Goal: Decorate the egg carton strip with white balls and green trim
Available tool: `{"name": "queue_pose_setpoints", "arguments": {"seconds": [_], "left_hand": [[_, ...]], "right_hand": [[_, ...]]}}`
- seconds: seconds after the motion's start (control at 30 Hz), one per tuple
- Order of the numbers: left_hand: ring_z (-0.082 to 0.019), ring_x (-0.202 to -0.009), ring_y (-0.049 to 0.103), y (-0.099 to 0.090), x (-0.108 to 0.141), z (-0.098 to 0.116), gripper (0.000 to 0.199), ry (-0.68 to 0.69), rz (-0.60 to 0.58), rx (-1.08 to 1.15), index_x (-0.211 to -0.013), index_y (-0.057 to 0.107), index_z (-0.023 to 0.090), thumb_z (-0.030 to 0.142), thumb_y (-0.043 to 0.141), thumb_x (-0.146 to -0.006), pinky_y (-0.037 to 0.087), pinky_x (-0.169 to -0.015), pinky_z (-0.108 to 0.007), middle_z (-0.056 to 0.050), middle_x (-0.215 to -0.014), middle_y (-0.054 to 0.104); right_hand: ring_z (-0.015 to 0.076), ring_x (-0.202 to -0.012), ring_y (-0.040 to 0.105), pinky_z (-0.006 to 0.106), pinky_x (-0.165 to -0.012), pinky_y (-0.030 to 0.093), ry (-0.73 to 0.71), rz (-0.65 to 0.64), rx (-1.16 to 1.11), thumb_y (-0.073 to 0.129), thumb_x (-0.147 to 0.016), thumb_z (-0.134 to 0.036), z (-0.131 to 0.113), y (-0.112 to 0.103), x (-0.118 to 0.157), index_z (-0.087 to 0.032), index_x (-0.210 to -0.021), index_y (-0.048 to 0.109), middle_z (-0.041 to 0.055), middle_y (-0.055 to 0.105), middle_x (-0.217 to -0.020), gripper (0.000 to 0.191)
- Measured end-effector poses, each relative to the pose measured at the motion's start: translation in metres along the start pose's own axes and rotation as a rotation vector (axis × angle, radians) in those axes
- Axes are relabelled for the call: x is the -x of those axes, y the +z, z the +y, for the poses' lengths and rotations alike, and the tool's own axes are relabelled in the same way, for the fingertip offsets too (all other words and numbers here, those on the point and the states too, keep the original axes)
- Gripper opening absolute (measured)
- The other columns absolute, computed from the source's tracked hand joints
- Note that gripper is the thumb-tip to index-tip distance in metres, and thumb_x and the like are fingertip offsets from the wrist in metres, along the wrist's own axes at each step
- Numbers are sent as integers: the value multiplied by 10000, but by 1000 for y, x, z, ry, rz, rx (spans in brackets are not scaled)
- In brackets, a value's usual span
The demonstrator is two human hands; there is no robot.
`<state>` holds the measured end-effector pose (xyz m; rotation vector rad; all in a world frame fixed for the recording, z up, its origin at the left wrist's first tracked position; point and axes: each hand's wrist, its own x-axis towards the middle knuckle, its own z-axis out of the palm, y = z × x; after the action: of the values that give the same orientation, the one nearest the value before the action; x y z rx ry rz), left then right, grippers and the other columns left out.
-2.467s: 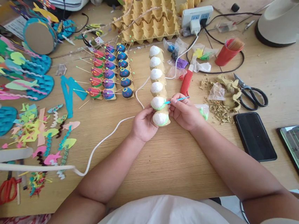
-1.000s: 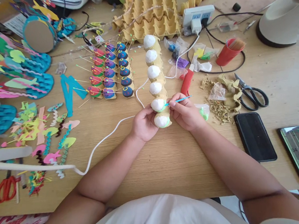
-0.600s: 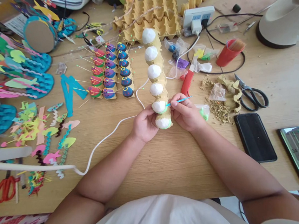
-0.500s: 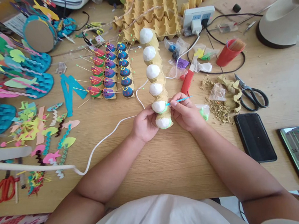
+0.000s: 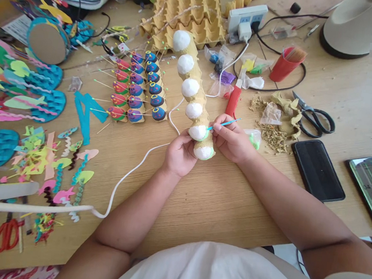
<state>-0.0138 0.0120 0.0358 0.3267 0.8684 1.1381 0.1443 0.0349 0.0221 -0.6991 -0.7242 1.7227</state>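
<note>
My left hand (image 5: 182,154) grips the near end of an egg carton strip (image 5: 200,98), whose row of cups carries white rounded caps. Green material edges the two caps closest to me. Between the thumb and fingers of my right hand (image 5: 230,137) is a thin blue stick-like tool (image 5: 224,123). Its tip touches the green edge on the second-nearest white cap (image 5: 197,132). Beside my right hand lies a small bag of green clay-like material (image 5: 254,139).
Finished-looking painted carton strips (image 5: 137,90) with pins stand left of centre. Black scissors (image 5: 316,119), a phone (image 5: 317,169) and a red cup (image 5: 287,65) lie to the right. A white cable (image 5: 126,173) crosses the table. Colourful paper cutouts (image 5: 39,156) cover the left.
Both hands keep almost the same place, with the tool still at the second-nearest cap. At the far left edge, a dark blurred shape has gone from beside the blue woven piece.
</note>
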Motion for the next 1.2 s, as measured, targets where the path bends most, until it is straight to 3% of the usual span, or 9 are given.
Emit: {"name": "queue_pose_setpoints", "arguments": {"seconds": [0.17, 0.53, 0.93, 1.2], "left_hand": [[-178, -812, 734, 1, 1, 1, 333, 1, -20, 1, -1146, 736, 207, 158, 538, -883, 583, -796, -295, -15, -875, 781], [-152, -780, 707, 1, 2, 0, 158, 16, -44, -4, -862, 703, 191, 142, 553, -847, 568, -758, -258, -17, -861, 773], [-174, -829, 732, 2, 2, 0, 192, 12, -18, -20, -932, 720, 199, 149, 552, -852, 582, -807, -290, -18, -881, 784], [-160, -822, 707, 1, 1, 0, 191, 5, -30, -20, -834, 705, 188, 140, 523, -864, 560, -766, -261, -31, -877, 779]], "right_hand": [[85, -649, 556, 191, -605, 456, 2, -5, -12, 964, -704, -422, 0, 1, 0, -222, -799, 625, -56, 643, -698, 405], [94, -640, 536, 214, -593, 431, 4, -9, 9, 959, -702, -451, 0, 0, -1, -225, -807, 616, -55, 632, -699, 424], [94, -645, 536, 216, -604, 423, 7, -6, -6, 960, -700, -439, -1, 2, 0, -224, -802, 618, -55, 632, -691, 416], [106, -658, 551, 231, -616, 442, 20, 11, -12, 942, -714, -455, -2, 3, 1, -236, -818, 598, -49, 647, -718, 422]]}}
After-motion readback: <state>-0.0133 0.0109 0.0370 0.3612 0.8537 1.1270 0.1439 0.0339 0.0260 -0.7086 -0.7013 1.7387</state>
